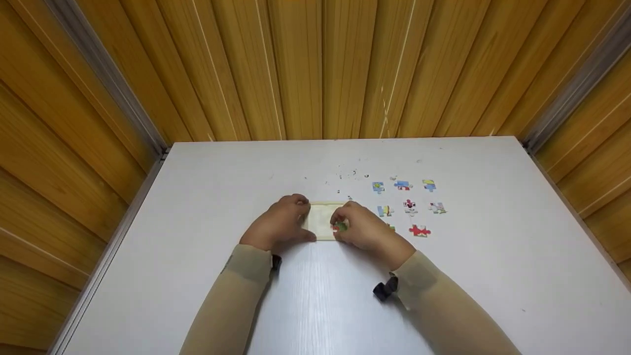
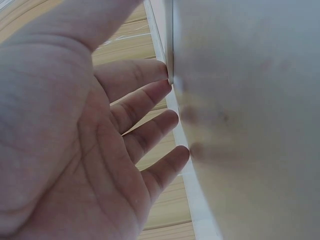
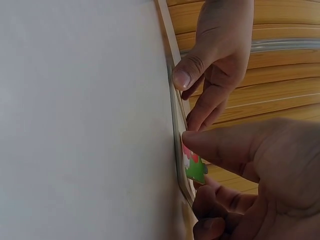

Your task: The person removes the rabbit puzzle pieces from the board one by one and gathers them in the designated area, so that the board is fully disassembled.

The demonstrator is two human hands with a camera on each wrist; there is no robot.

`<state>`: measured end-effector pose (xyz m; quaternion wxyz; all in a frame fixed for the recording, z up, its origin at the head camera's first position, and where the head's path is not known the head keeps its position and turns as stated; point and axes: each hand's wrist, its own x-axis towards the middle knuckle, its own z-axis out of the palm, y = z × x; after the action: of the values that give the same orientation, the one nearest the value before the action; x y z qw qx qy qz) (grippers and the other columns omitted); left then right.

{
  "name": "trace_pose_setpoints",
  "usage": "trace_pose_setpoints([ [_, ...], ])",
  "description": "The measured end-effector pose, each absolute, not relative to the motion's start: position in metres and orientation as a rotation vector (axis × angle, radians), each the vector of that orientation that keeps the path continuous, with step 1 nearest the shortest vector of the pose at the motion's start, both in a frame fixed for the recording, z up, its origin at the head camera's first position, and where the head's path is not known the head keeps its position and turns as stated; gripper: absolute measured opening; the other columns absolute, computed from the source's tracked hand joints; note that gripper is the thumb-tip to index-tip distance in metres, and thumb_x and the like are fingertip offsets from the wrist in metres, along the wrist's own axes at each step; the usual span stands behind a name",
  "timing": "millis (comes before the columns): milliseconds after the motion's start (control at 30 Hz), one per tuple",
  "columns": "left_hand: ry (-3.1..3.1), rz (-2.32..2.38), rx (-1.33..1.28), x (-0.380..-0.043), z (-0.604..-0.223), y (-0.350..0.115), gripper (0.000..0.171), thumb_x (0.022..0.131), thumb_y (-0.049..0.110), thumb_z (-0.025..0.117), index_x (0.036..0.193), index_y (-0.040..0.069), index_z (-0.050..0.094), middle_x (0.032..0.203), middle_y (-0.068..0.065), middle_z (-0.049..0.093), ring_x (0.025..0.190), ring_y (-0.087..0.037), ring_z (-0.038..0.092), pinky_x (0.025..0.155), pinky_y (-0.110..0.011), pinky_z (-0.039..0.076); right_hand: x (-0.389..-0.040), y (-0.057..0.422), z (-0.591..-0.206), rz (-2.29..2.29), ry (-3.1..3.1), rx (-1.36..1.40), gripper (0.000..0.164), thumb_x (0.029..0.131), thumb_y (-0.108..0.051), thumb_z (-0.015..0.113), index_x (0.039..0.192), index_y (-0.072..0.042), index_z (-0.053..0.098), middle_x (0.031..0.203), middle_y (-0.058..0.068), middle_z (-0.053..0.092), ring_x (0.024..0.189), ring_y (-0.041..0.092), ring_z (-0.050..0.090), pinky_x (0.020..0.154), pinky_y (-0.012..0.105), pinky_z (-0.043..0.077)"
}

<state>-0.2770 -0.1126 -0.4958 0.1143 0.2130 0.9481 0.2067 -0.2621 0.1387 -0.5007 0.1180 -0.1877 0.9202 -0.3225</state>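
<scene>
A shallow pale rectangular puzzle tray [image 1: 320,219] lies on the table in the head view. My left hand [image 1: 281,220] holds its left end, thumb at the near edge and fingers at the far edge. In the left wrist view, fingertips [image 2: 162,72] touch the tray's edge. Over the tray's right end, my right hand [image 1: 366,228] pinches a green, red and white jigsaw piece [image 3: 194,167]. It sits tilted against the tray's inside edge in the right wrist view. My right hand covers the tray's right edge in the head view.
Right of the tray lie several loose jigsaw pieces in rows, among them a red piece [image 1: 419,230] and a blue one [image 1: 403,185]. One is partly hidden behind my right hand. Small dark specks dot the white table [image 1: 236,172] beyond the tray. A wood-panelled wall [image 1: 296,74] rises behind.
</scene>
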Motion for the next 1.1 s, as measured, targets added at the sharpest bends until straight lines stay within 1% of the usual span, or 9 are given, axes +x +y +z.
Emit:
trace_pose_setpoints([
  [100,2.776,0.623,0.622,-0.2766,-0.4963,-0.1125,0.069,0.090,0.033,0.100,0.148,0.009,0.073,0.167,-0.011,0.057,0.157,-0.034,0.053,0.132,-0.051,0.046,-0.2627,0.1398,-0.5016,-0.935,2.692,-0.560,0.023,0.093,-0.009,0.085,0.115,-0.015,0.081,0.113,0.006,0.068,0.098,0.022,0.060,0.089,0.039,0.051],
  [200,2.775,0.630,0.624,-0.2761,-0.4966,-0.1125,0.069,0.089,0.033,0.100,0.148,0.009,0.073,0.166,-0.011,0.058,0.156,-0.034,0.054,0.132,-0.051,0.046,-0.2632,0.1407,-0.5024,-0.946,2.676,-0.555,0.026,0.091,-0.007,0.086,0.116,-0.015,0.082,0.108,0.005,0.068,0.093,0.020,0.059,0.084,0.036,0.049],
  [467,2.784,0.606,0.622,-0.2771,-0.4963,-0.1124,0.070,0.090,0.035,0.099,0.149,0.009,0.072,0.166,-0.011,0.057,0.155,-0.034,0.054,0.131,-0.051,0.047,-0.2633,0.1406,-0.5018,-0.985,2.642,-0.520,0.030,0.092,-0.006,0.085,0.122,-0.011,0.084,0.111,0.006,0.071,0.093,0.019,0.061,0.083,0.034,0.051],
  [600,2.785,0.603,0.622,-0.2770,-0.4956,-0.1121,0.069,0.091,0.034,0.099,0.149,0.008,0.072,0.166,-0.011,0.058,0.155,-0.035,0.055,0.131,-0.052,0.048,-0.2628,0.1408,-0.5007,-0.997,2.637,-0.531,0.028,0.094,-0.007,0.085,0.122,-0.010,0.085,0.113,0.006,0.073,0.094,0.019,0.061,0.086,0.034,0.052],
  [700,2.784,0.605,0.630,-0.2768,-0.4957,-0.1123,0.067,0.091,0.034,0.099,0.146,0.008,0.073,0.165,-0.011,0.058,0.154,-0.034,0.056,0.130,-0.051,0.048,-0.2628,0.1414,-0.5007,-1.032,2.614,-0.530,0.024,0.097,-0.008,0.084,0.121,-0.011,0.085,0.107,0.006,0.074,0.092,0.018,0.061,0.084,0.033,0.052],
  [833,2.787,0.614,0.646,-0.2770,-0.4962,-0.1134,0.063,0.090,0.034,0.099,0.143,0.009,0.074,0.164,-0.012,0.059,0.154,-0.035,0.056,0.130,-0.052,0.048,-0.2647,0.1413,-0.5003,-1.117,2.555,-0.510,0.022,0.100,-0.008,0.082,0.122,-0.012,0.084,0.099,0.004,0.072,0.087,0.015,0.061,0.076,0.030,0.051],
  [933,2.794,0.615,0.656,-0.2774,-0.4977,-0.1153,0.064,0.090,0.034,0.099,0.143,0.009,0.075,0.165,-0.013,0.059,0.155,-0.035,0.055,0.131,-0.052,0.048,-0.2659,0.1399,-0.4981,-1.202,2.507,-0.512,0.023,0.102,-0.008,0.081,0.125,-0.010,0.083,0.102,0.005,0.071,0.083,0.013,0.062,0.072,0.027,0.052],
  [1033,2.799,0.606,0.664,-0.2775,-0.4982,-0.1153,0.066,0.090,0.035,0.099,0.145,0.008,0.074,0.166,-0.014,0.058,0.157,-0.036,0.054,0.132,-0.052,0.047,-0.2664,0.1404,-0.4948,-1.287,2.469,-0.523,0.025,0.102,-0.005,0.079,0.127,-0.006,0.081,0.108,0.009,0.071,0.082,0.015,0.062,0.072,0.027,0.052],
  [1100,2.800,0.602,0.663,-0.2774,-0.4979,-0.1145,0.068,0.090,0.035,0.099,0.147,0.008,0.073,0.166,-0.013,0.058,0.157,-0.035,0.054,0.132,-0.052,0.046,-0.2662,0.1421,-0.4930,-1.330,2.450,-0.518,0.028,0.101,-0.002,0.077,0.128,-0.005,0.080,0.111,0.010,0.070,0.084,0.016,0.060,0.073,0.027,0.052],
])
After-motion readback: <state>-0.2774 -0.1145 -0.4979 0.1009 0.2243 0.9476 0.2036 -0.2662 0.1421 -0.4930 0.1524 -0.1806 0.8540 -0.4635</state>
